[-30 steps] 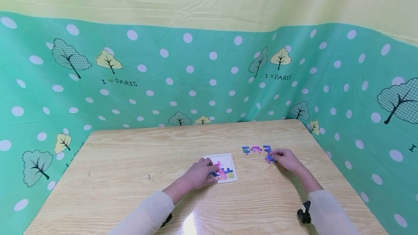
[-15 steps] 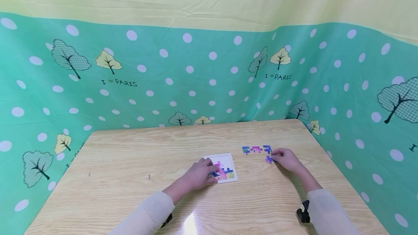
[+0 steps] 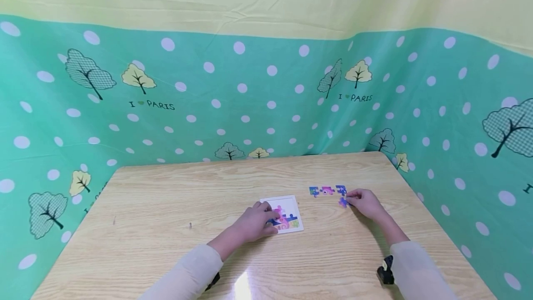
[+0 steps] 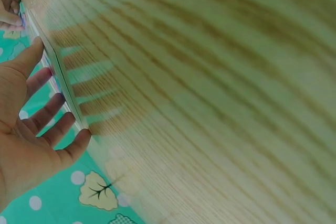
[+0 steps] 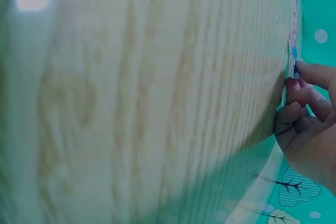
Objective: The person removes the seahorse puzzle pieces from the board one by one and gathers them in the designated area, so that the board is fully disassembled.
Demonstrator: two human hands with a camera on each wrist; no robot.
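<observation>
In the head view my left hand [image 3: 255, 223] rests on a small white-framed jigsaw tray [image 3: 298, 213], fingers spread over its left side. A partly assembled pink and blue picture [image 3: 284, 219] shows inside, some of it hidden by that hand. The left wrist view shows the thumb and fingertips touching the tray's edge [image 4: 62, 69]. Off to the right, my right hand [image 3: 365, 202] pinches a blue and pink jigsaw piece [image 3: 343, 202] between thumb and fingers, low at the tabletop. Just above it lies a dark blue piece [image 3: 341, 190].
Two more loose pieces lie in a row: a pink one with an eye [image 3: 327, 190] and a blue-green one [image 3: 313, 191]. The wooden table [image 3: 166, 207] ends at a green dotted curtain [image 3: 200, 105] behind and at the sides.
My right hand has shifted slightly, and the pinched jigsaw piece has turned and sits closer under the dark blue one. The left hand and tray have stayed in place.
</observation>
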